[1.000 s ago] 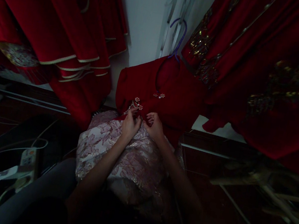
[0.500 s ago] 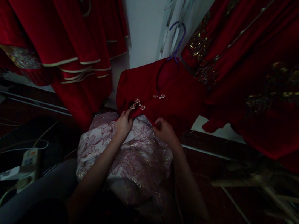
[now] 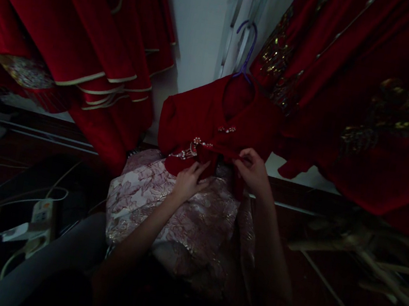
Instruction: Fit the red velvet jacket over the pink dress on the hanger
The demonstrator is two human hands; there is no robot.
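Observation:
A red jacket [image 3: 191,111] with jewelled trim on its front hangs from a purple hanger [image 3: 250,51]. Its lower part rests over a pink and white floral brocade cloth [image 3: 140,184] in front of me. My left hand [image 3: 186,184] lies on the jacket's lower front, thumb and fingers apart, touching the red fabric below the beaded ornament [image 3: 188,153]. With thumb and fingers pinched together, my right hand [image 3: 253,172] holds the jacket's front edge, raised and pulled to the right. The picture is dim, so fine details of the fingertips are hard to see.
Red garments with pale piping [image 3: 103,52] hang at the left, and red garments with gold embroidery [image 3: 390,168] hang at the right. A power strip [image 3: 40,222] with white cables is at lower left. Wooden sticks [image 3: 330,244] lie at lower right.
My right hand has moved right and slightly up, drawing the jacket edge with it. My left hand has shifted right and down from the ornament, its fingers now spread on the fabric.

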